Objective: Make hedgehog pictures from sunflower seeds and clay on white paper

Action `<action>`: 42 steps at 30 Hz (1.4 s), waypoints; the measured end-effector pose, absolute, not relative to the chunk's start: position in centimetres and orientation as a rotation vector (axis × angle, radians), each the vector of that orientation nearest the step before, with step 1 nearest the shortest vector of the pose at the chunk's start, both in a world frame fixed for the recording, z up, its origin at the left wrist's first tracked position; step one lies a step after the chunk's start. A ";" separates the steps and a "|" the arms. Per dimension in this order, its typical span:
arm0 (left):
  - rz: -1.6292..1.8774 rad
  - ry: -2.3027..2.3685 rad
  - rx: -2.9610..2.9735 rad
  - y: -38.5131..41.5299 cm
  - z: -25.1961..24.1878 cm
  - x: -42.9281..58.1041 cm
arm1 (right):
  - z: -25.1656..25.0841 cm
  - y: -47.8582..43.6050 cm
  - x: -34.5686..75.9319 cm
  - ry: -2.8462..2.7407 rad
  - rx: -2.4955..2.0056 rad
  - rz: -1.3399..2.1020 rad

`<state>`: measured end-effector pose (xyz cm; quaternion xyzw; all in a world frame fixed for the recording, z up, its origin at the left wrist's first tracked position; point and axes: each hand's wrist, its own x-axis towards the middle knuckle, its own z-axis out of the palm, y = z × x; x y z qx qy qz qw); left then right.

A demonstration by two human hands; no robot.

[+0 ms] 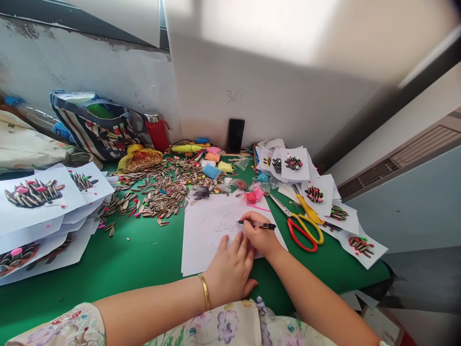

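Your right grip (257,234) is closed narrowly on a black pen (261,225), with its tip at the right edge of a pencil-thin hedgehog outline (228,222). The outline sits on a sheet of white paper (201,240), near the middle of the green desk (108,264). Your left grip (230,271) is open, fingers spread and pressing on the near edge of the sheet, holding nothing; a gold bangle (204,290) sits on that wrist.

The step in hand looks like drawing or tracing the hedgehog's outline. Another stroke calls for the sheet to stay pinned and the pen tip to stay on the line.

Just beyond the sheet lies a pink clay-like lump (254,196), and to its right are scissors with red and yellow handles (304,230). Farther left, a heap of striped sunflower seed shells (162,190) spreads across the desk. Finished hedgehog cards (34,197) are stacked on your left, and more cards (314,194) lie scattered on your right.
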<state>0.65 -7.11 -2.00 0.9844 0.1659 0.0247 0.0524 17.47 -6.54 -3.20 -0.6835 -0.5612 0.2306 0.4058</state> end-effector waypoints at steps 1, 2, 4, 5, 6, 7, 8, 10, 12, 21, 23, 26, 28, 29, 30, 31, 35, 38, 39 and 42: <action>0.075 0.506 2.993 -7.1 -2.0 0.7 | -3.3 -6.5 17.5 -1.412 -1.718 0.587; 0.071 0.508 2.992 -7.1 -1.9 0.7 | -3.3 -6.5 17.5 -1.406 -1.707 0.590; 0.059 0.507 2.991 -7.0 -1.9 0.7 | -3.5 -6.5 17.6 -1.389 -1.682 0.586; 0.055 0.504 2.991 -7.0 -1.9 0.6 | -3.5 -6.5 17.7 -1.377 -1.675 0.579; 0.053 0.501 2.991 -7.0 -1.9 0.6 | -3.6 -6.5 17.7 -1.367 -1.671 0.571; 0.053 0.498 2.992 -7.0 -2.0 0.6 | -3.6 -6.5 17.8 -1.363 -1.671 0.566; 0.056 0.495 2.993 -7.0 -2.0 0.6 | -3.6 -6.5 17.8 -1.366 -1.671 0.564; 0.067 0.498 2.993 -7.0 -2.1 0.6 | -3.6 -6.6 17.8 -1.380 -1.674 0.558; 0.074 0.506 2.988 -7.0 -2.1 0.6 | -3.6 -6.6 17.7 -1.398 -1.680 0.548; 0.039 0.504 2.962 -7.1 -1.8 0.7 | -3.8 -6.5 17.9 -1.380 -1.667 0.552; 0.044 0.497 2.962 -7.0 -1.9 0.6 | -3.7 -6.4 17.9 -1.365 -1.662 0.522; 0.052 0.491 2.966 -7.0 -2.1 0.6 | -3.4 -6.2 17.9 -1.377 -1.676 0.512; 0.054 0.495 2.971 -6.9 -2.3 0.7 | -3.2 -6.0 17.8 -1.397 -1.670 0.528; 0.056 0.500 2.974 -7.0 -2.3 0.7 | -3.2 -5.9 17.8 -1.408 -1.664 0.537; 0.059 0.503 2.975 -7.0 -2.3 0.7 | -3.3 -5.8 17.8 -1.415 -1.659 0.544; 0.063 0.505 2.976 -7.0 -2.4 0.7 | -3.3 -5.8 17.8 -1.420 -1.656 0.550; 0.064 0.504 2.974 -7.1 -2.3 0.6 | -3.7 -5.6 17.8 -1.418 -1.657 0.556; 0.060 0.508 2.972 -7.1 -2.2 0.7 | -3.6 -5.6 17.8 -1.422 -1.661 0.554; 0.061 0.507 2.972 -7.1 -2.1 0.7 | -3.6 -5.6 17.8 -1.426 -1.665 0.554; 0.065 0.505 2.974 -7.1 -2.1 0.7 | -3.5 -5.6 17.8 -1.426 -1.672 0.548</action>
